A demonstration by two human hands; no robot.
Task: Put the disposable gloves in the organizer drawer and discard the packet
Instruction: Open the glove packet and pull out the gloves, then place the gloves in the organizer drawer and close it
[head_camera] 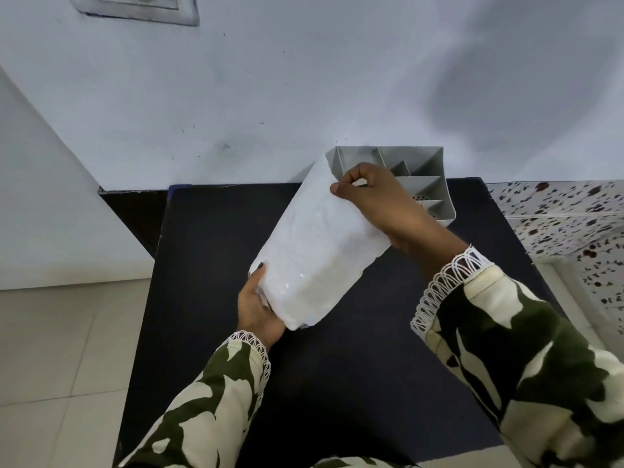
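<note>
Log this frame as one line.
phase: packet still full | left hand: holds packet bottom | right hand: pinches top edge | organizer: behind, on table

A black tabletop [216, 231] stands against a scuffed pale-blue wall [304, 79]; a switch plate [135, 6] at eleven o'clock, beige floor tiles [50, 349] at eight, floral-speckled cloth [557, 214] at three.

Glossy plastic packet [314, 251]; matt plastic organizer [425, 170].

I had the left hand [258, 307] cupped, palm up, fingers closed in a grip; the right hand [378, 201] pinched thumb to forefinger, arm extended.
</note>
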